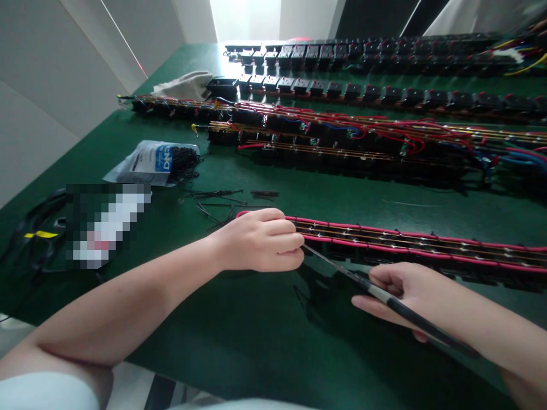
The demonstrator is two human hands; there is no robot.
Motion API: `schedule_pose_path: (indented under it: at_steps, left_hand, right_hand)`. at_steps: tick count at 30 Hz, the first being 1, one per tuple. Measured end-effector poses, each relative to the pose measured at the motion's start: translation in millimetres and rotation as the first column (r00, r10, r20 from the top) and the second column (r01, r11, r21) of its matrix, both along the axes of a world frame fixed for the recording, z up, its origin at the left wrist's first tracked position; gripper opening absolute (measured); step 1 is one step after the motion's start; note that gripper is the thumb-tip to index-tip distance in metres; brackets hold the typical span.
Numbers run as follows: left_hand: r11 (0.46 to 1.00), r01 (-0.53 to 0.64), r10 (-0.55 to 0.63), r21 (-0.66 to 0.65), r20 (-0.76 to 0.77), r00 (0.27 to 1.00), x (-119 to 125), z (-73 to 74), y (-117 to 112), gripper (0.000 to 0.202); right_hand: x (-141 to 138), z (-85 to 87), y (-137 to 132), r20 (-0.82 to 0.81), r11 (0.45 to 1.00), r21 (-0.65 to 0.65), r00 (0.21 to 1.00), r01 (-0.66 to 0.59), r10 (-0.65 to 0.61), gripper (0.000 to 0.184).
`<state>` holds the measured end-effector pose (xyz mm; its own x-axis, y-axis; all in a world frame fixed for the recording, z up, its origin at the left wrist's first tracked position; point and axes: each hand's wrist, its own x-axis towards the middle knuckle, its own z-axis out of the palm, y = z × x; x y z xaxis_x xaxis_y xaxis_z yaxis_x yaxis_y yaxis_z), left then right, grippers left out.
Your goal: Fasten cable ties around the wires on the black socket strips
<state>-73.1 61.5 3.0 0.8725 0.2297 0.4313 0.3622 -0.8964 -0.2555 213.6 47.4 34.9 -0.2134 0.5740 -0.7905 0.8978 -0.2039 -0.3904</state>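
Note:
A long black strip [410,242] with red cables tied along both edges and bare metal rods between them lies across the table. My left hand [267,239] is closed at the strip's left end, its fingers curled over the near red cable; what they pinch is hidden. My right hand [405,293] grips pliers [384,296] with dark and pale handles, and their thin metal end points at my left fingertips. Several loose black cable ties [217,199] lie just beyond my left hand. Farther left is an open clear bag [147,165] of black cable ties.
Several more black strips with red, blue and yellow wires [333,125] lie across the green table [239,330]. A pale cloth [183,85] is at the back left. Coiled black cable [40,228] and a blurred-out white item [111,228] lie at left.

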Motion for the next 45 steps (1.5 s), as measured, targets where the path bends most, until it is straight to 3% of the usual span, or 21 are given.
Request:
schedule_pose_path:
  at_steps: [8,14,38,42,45]
  left_hand:
    - [0.999,0.001,-0.004,0.045,0.070,0.998,1,0.9,1,0.011]
    - [0.996,0.013,-0.023,0.088,0.112,0.993,3,5.2,-2,0.024]
    - [1.000,-0.010,0.009,0.020,0.081,0.997,-1,3.8,-3,0.013]
    - [1.000,0.005,-0.004,-0.005,0.078,0.997,7,11.0,-14,0.020]
    - [0.992,0.066,-0.064,-0.105,0.024,0.998,19,20.3,-27,0.023]
  right_hand:
    - [-1,2.2,2,0.024,0.999,-0.038,1.000,0.014,-0.013,0.049]
    - [-2,1.5,3,0.074,0.999,-0.043,0.997,-0.003,0.006,0.041]
    - [7,-2.5,5,0.015,0.995,-0.082,0.998,-0.052,0.053,0.044]
    - [6,-4.0,3,0.035,0.998,-0.050,0.998,-0.048,0.049,0.043]
    - [4,-3.8,2,0.023,0.998,-0.006,0.998,-0.057,0.057,0.038]
